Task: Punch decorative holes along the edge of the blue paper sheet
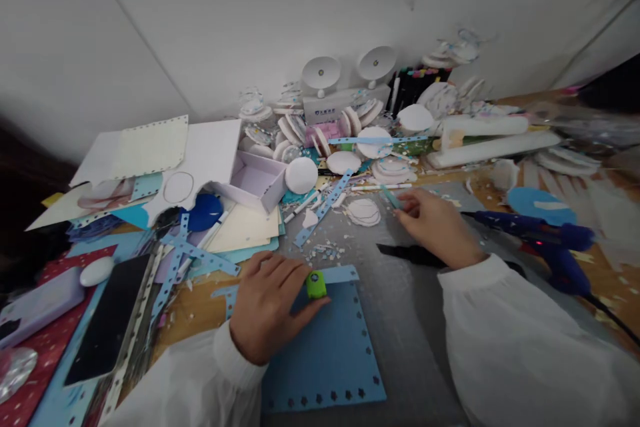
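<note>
My left hand [270,303] rests on a blue paper sheet [330,353] with punched holes along its edges, its fingers closed round a small green hole punch [316,284] at the sheet's top edge. A light blue paper strip [343,274] lies under the punch. My right hand [435,223] reaches forward over the grey mat [410,320], pinching a small teal strip [391,197]. Both arms wear white sleeves.
A blue glue gun [545,240] lies at the right, a black knife-like tool [407,253] under my right wrist. White foam discs [301,175], punched blue strips [323,207], pens and paper scraps crowd the back. A black phone [107,320], card sheets and a white box [257,180] lie left.
</note>
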A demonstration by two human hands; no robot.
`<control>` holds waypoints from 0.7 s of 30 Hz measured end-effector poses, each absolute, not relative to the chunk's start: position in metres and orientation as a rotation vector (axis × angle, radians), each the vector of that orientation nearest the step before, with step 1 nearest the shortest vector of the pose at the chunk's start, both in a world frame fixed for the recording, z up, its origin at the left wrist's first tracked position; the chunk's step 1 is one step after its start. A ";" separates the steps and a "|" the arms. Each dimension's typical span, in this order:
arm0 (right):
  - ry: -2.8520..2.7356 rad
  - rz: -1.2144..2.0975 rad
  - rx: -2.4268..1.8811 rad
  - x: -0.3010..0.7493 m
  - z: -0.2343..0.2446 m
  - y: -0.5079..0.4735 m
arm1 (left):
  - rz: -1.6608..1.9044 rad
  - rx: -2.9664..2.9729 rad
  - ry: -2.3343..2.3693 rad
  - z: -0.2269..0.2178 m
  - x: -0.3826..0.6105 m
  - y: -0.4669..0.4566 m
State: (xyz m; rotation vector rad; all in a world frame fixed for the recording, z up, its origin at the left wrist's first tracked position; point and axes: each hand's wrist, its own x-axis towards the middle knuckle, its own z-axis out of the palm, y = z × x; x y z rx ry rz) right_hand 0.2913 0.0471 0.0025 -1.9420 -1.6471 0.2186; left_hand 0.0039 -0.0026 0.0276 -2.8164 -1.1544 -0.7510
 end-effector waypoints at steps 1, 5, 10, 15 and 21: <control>-1.616 0.227 -1.906 0.291 0.006 0.046 | -0.764 -2.822 -1.167 0.026 0.004 -0.003; -1.491 0.261 -1.706 0.276 0.022 0.037 | -0.783 -2.862 -1.219 0.025 0.003 -0.004; -1.345 0.746 -1.239 0.240 0.032 0.012 | -0.834 -2.858 -1.207 0.029 0.002 -0.005; -1.427 0.834 -1.058 0.214 0.034 -0.005 | -0.836 -2.804 -1.206 0.030 0.000 -0.005; -1.466 0.849 -0.980 0.211 0.031 -0.013 | -0.807 -2.795 -1.189 0.029 0.000 -0.008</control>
